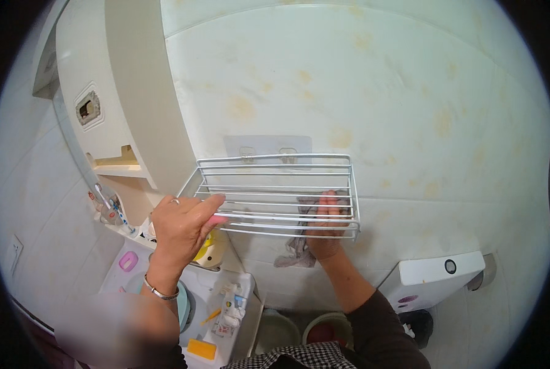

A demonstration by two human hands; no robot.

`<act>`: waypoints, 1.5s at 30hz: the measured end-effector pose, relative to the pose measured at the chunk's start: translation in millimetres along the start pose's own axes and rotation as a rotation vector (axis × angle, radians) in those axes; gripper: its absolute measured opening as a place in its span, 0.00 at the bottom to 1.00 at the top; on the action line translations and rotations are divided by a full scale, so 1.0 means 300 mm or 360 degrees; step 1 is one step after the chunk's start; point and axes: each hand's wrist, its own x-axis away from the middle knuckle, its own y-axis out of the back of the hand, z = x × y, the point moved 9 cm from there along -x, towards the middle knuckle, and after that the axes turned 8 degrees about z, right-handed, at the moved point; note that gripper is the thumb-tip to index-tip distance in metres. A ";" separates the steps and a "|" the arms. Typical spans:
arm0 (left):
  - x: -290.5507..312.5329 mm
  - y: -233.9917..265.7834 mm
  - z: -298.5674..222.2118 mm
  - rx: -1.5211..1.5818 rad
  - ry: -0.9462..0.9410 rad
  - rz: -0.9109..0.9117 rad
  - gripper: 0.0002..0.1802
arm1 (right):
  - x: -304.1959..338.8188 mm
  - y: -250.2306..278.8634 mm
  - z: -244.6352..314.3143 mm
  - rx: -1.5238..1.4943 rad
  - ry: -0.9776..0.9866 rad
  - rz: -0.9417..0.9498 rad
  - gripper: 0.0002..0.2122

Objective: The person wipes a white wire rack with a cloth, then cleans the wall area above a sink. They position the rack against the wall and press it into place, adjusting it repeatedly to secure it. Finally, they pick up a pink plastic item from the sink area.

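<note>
A white wire shelf rack [269, 195] stands out from the tiled wall. My left hand [186, 221] grips its front left corner, thumb and fingers around the wires; a ring and a bracelet show on this hand and wrist. Beneath the rack, seen through its bars, my right hand [325, 230] holds a damp-looking grey cloth [296, 253] against the underside on the right. Part of the cloth hangs down beside the fingers. Behind the rack's rear rail, a clear adhesive plate with hooks [235, 145] sticks to the wall.
To the left is a cream cabinet [143, 92] with toothbrushes [106, 200] beneath. A washbasin counter [229, 335] holds a yellow sponge [202, 349] and a pink soap dish [128, 261]. Lower right are a white toilet tank [435, 277] and a black bag [418, 326]. Basins [278, 332] stand below.
</note>
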 end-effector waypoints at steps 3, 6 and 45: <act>-0.009 0.003 -0.004 -0.0044 0.0004 0.0063 0.16 | 0.038 -0.013 0.053 -0.0016 0.0281 -0.0046 0.20; -0.006 -0.005 -0.005 -0.0093 0.0007 0.0187 0.17 | 0.035 -0.013 0.081 -0.0154 0.0284 0.0082 0.17; -0.231 -0.186 0.041 -0.0117 -0.0011 0.1134 0.40 | -0.255 0.255 -0.136 -0.0911 -0.0096 0.0180 0.27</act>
